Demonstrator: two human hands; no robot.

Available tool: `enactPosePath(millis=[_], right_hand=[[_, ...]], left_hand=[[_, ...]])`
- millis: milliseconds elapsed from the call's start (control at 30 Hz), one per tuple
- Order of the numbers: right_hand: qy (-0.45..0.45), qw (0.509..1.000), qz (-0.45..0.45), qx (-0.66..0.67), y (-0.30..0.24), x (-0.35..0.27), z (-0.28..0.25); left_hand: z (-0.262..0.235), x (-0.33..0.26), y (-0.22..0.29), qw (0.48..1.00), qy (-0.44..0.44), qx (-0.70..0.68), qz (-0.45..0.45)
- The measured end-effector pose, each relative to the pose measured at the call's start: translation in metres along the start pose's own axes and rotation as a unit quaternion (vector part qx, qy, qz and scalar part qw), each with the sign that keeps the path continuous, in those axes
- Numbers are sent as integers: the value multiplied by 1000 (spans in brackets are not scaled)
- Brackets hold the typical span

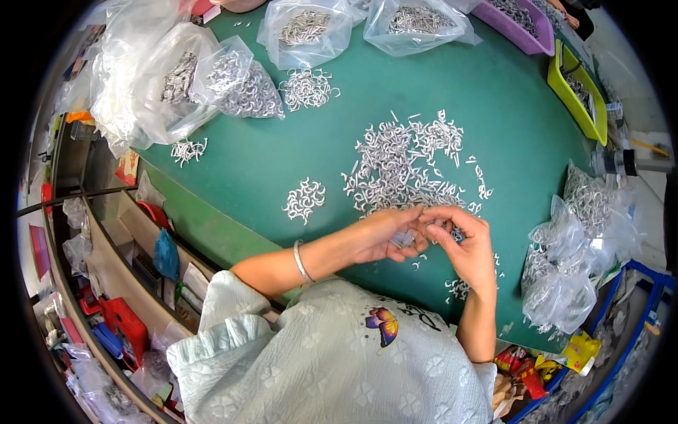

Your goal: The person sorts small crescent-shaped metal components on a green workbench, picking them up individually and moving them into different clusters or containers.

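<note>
My left hand [385, 234] and my right hand [466, 244] meet over the green table [240, 166], fingertips together on a small silvery metal piece [404, 239]. Just beyond the hands lies a big loose heap of small silver hook-shaped metal parts [402, 166]. A smaller cluster of the same parts [304, 200] sits to the left of the hands. A silver bangle [301, 262] circles my left wrist.
Clear plastic bags of metal parts lie at the far left [212, 78], the back [307, 28] and the right [572, 254]. A purple tray [519, 25] and a yellow-green tray [579, 92] stand at the back right. Shelves with clutter [120, 283] run along the left.
</note>
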State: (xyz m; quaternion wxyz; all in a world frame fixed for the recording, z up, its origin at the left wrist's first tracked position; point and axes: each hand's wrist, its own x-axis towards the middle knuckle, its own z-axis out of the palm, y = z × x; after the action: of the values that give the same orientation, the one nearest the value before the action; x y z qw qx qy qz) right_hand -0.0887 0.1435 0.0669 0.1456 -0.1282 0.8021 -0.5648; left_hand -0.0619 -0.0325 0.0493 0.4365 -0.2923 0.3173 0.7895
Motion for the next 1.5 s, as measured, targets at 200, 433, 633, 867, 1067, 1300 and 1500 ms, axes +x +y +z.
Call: enactPosePath(millis=[200, 433, 633, 867, 1067, 1300, 1500], right_hand=[[18, 921, -108, -373, 20, 6, -3], [-18, 957, -137, -257, 36, -9, 7], [61, 984, 59, 155, 42, 8, -1], [15, 996, 33, 79, 14, -20, -15], [-6, 938, -41, -345, 22, -39, 4], [113, 931, -176, -300, 60, -7, 3], [90, 977, 67, 179, 42, 18, -16]], left_hand=[[-11, 6, -40, 986, -161, 33, 30], [-25, -3, -51, 918, -61, 307, 245], [-39, -7, -64, 578, 101, 685, 432], [-52, 6, -24, 471, 164, 728, 470], [-30, 14, 14, 457, 232, 709, 485], [-32, -21, -34, 555, 166, 723, 377], [-56, -11, -56, 522, 218, 715, 411]])
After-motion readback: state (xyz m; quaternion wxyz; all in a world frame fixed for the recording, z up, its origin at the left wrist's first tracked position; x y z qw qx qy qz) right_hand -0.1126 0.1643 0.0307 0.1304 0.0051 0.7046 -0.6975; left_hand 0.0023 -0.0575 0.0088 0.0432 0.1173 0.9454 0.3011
